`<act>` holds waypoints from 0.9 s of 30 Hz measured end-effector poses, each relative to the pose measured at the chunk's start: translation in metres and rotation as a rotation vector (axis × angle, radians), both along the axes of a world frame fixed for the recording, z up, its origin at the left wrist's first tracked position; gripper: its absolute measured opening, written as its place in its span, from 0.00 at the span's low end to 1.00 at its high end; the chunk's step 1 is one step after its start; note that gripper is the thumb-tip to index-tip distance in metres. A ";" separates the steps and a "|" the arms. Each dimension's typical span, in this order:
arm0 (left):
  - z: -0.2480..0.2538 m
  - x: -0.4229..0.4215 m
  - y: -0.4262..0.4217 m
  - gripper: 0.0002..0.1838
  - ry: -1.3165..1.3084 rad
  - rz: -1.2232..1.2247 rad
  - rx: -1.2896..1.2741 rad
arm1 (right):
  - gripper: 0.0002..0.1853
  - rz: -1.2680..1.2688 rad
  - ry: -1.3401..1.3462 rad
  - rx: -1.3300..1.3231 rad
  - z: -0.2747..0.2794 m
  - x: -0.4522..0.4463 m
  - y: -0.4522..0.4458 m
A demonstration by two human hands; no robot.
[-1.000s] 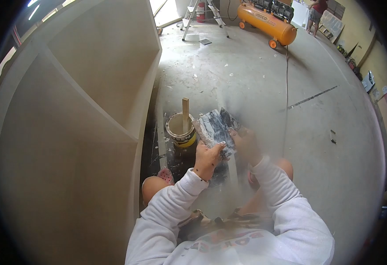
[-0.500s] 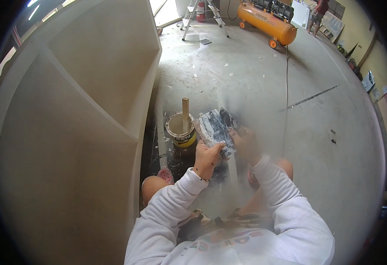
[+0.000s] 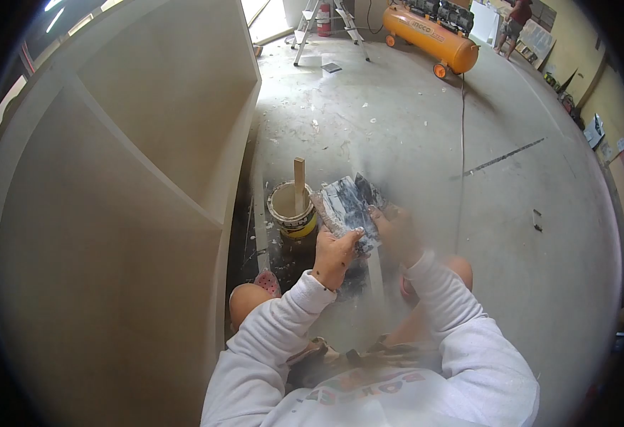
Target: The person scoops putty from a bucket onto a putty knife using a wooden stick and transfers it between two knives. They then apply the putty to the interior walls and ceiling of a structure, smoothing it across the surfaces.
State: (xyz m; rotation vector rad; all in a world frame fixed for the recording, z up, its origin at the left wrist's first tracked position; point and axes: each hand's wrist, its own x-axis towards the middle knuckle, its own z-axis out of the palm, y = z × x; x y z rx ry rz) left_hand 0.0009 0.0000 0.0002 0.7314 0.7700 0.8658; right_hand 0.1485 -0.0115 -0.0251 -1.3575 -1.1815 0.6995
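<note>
My left hand [image 3: 334,255] is closed on the lower left of a flat rectangular plate [image 3: 347,206], its thumb over the lower edge. White and grey putty smears cover this plate, with a thick pale ridge along its left side. My right hand [image 3: 397,231] is closed at the right edge, thumb forward, on a darker flat scraper [image 3: 369,191] that overlaps the plate. A blur veils most of the right-hand fingers. Just left of the plate stands an open putty bucket [image 3: 290,226] with a wooden stick [image 3: 299,178] upright in it.
A large pale panelled structure [image 3: 134,235] rises close on the left. Farther off are a stepladder [image 3: 329,32], a fire extinguisher [image 3: 323,19] and an orange air compressor [image 3: 433,39]; its hose [image 3: 462,135] runs along the floor. Another person [image 3: 515,25] stands at the far right.
</note>
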 end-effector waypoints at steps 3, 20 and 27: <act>-0.002 0.000 0.000 0.11 0.005 0.000 0.013 | 0.09 -0.005 0.008 0.019 -0.008 0.002 0.003; 0.000 0.000 0.000 0.12 0.001 0.012 -0.004 | 0.08 -0.023 -0.063 0.011 0.000 0.000 -0.001; 0.000 0.001 0.000 0.11 0.011 0.030 0.007 | 0.09 -0.011 -0.023 -0.005 -0.010 0.003 0.002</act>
